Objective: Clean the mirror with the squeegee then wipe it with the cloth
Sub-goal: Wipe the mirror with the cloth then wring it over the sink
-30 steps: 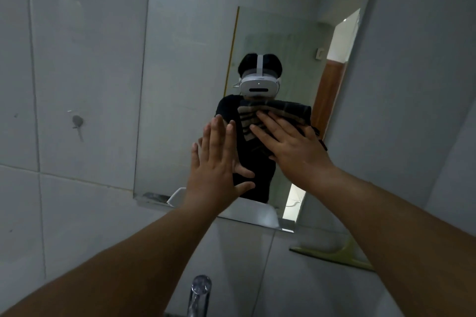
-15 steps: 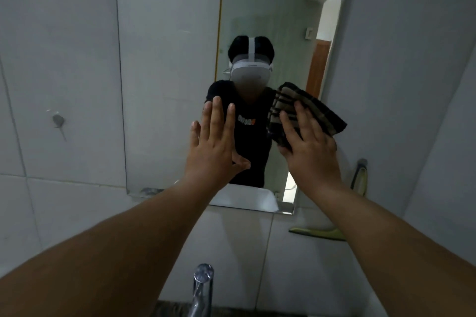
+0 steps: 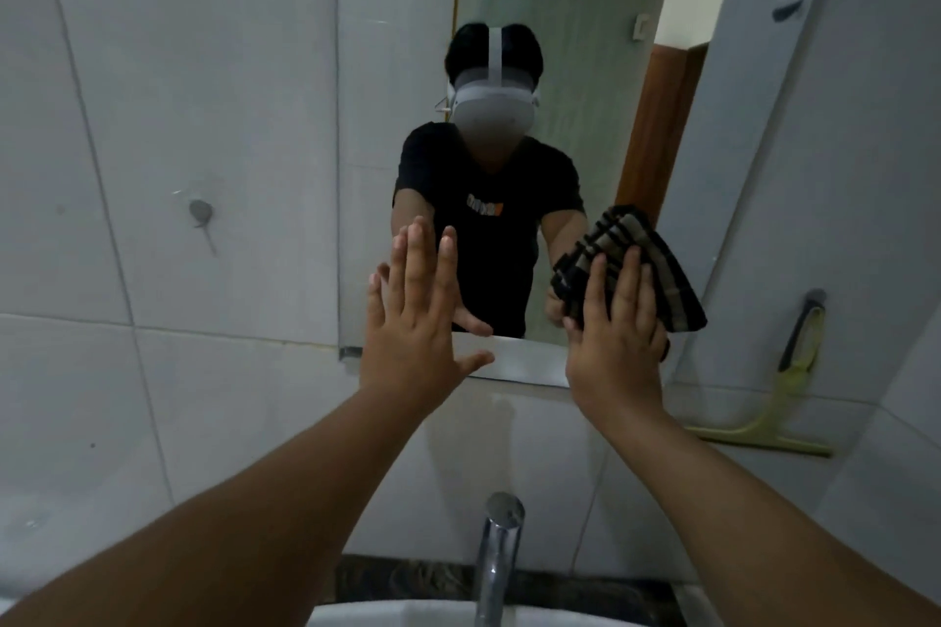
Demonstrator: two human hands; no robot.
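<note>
A frameless mirror [image 3: 392,82] hangs on the white tiled wall. My right hand [image 3: 613,336] presses a dark striped cloth [image 3: 657,265] flat against the mirror's lower right corner. My left hand [image 3: 415,316] lies flat on the glass near the bottom edge, fingers spread, holding nothing. A pale green squeegee [image 3: 774,418] with a dark handle leans against the wall to the right, below the mirror. The mirror reflects a person in a black shirt wearing a headset.
A chrome tap [image 3: 496,555] stands below, over a white basin [image 3: 397,614]. A wall hook [image 3: 199,211] sits on the tiles to the left. The side wall [image 3: 840,168] closes in at the right.
My right hand has slid the cloth down and to the right, from the mirror's middle to its lower right corner. My left hand has stayed flat on the glass.
</note>
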